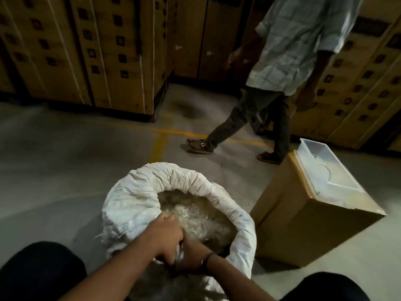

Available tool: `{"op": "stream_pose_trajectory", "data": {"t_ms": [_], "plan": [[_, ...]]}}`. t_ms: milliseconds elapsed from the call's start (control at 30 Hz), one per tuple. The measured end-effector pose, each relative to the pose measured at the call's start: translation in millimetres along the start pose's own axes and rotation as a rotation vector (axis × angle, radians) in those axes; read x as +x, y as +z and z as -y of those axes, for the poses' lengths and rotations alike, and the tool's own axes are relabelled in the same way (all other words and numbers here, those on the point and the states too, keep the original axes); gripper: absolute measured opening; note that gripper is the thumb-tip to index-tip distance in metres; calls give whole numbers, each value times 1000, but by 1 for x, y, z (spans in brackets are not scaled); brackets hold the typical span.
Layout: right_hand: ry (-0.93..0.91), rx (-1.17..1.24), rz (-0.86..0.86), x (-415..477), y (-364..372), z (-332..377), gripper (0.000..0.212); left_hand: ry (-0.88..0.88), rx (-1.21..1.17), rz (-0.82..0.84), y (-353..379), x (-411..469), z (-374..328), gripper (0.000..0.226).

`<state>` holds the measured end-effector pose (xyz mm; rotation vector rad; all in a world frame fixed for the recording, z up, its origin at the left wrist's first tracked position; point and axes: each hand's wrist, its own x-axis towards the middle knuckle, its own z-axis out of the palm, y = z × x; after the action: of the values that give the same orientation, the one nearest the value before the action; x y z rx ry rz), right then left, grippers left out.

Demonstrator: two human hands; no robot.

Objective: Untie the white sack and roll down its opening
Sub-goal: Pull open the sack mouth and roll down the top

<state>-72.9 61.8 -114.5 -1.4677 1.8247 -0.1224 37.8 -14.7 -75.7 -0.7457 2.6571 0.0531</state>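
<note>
Fingers of our left hand (168,234) curl round the near rim of the white sack (134,205) on the floor (65,170); our right hand's (192,254) hold we cannot tell. The cloth looks soft and floppy, heavily filled: best gripped at the rolled rim.

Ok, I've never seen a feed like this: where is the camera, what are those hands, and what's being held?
There is no machine here: one camera sits on a person's head, looking forward and down at their two bare hands. The left hand and right hand meet at the near rim of the white woven sack and grip its fabric. The sack stands open on the grey concrete floor, its rim rolled into a thick collar, with pale translucent pieces inside. To the right is a brown cardboard box with a white plastic tray on top. Another person is mid-step in front of tall stacked cartons.
</note>
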Motion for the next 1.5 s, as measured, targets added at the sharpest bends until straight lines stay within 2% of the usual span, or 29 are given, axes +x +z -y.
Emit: {"op": "stream_pose_trajectory", "data": {"t_ms": [67, 100, 167, 233, 267, 333, 367, 433, 500, 567, 633, 700, 733, 800, 833, 867, 967, 1000, 1067, 1133, 1200, 1300, 1367, 1433, 1500], "plan": [[-44, -178, -42, 1, 8, 10, 66, -158, -131, -49, -11, -8, 18, 66], [-50, -200, -82, 1, 11, 11, 56, -297, -192, -166, -13, -9, 31, 76], [-14, -157, -156, 0, 17, 15, 53, -723, -332, -389, -7, -15, 62, 104], [9, -168, -204, -3, 21, 11, 54, -1025, -702, -361, 7, -11, 81, 137], [12, -188, -223, -5, 24, 7, 55, -1079, -984, -332, 14, -5, 85, 150], [-9, -243, -260, -7, 29, 2, 56, -1021, -1522, -321, 25, 1, 79, 158], [-24, -261, -272, -9, 32, 2, 55, -952, -1641, -310, 26, 2, 74, 146], [-26, -293, -261, -15, 39, -1, 56, -800, -1775, -313, 18, 11, 77, 103], [-49, -329, -259, -23, 50, -7, 67, -567, -2022, -421, -1, 20, 97, 69], [-82, -344, -291, -30, 62, -14, 73, -431, -2231, -605, -19, 19, 124, 59], [-109, -387, -311, -30, 71, -19, 72, -458, -2356, -663, -19, 14, 137, 55], [-82, -465, -343, -24, 72, -19, 72, -527, -2303, -525, -13, 17, 135, 65], [-58, -485, -352, -22, 71, -18, 73, -660, -2108, -412, -11, 21, 130, 74], [-38, -485, -365, -19, 69, -12, 74, -1085, -1467, -385, -12, 28, 119, 92], [-27, -489, -387, -17, 70, -11, 76, -1157, -1215, -401, -15, 24, 109, 99], [-14, -514, -433, -16, 70, -8, 78, -1141, -1150, -364, -18, 25, 99, 107], [56, -634, -379, -14, 75, 3, 88, -958, -1323, -76, -5, 35, 60, 144], [36, -670, -404, -14, 83, 3, 91, -933, -1308, -42, 7, 40, 48, 152], [-11, -741, -443, -15, 97, 3, 99, -939, -1234, -95, 30, 45, 36, 156], [-51, -783, -488, -22, 109, 5, 100, -968, -1212, -177, 48, 49, 39, 146], [-42, -777, -498, -27, 108, 5, 96, -905, -1478, -226, 36, 48, 59, 122], [-67, -725, -516, -29, 89, 2, 88, -565, -2052, -297, 6, 40, 103, 83], [-131, -652, -462, -31, 73, 5, 92, -378, -2232, -342, -2, 24, 123, 64], [-131, -428, -399, -30, 59, 23, 98, -307, -2343, -386, 8, 16, 130, 54], [-118, -114, -465, -17, 48, 42, 107, -308, -2380, -412, 19, 18, 124, 55]]}}
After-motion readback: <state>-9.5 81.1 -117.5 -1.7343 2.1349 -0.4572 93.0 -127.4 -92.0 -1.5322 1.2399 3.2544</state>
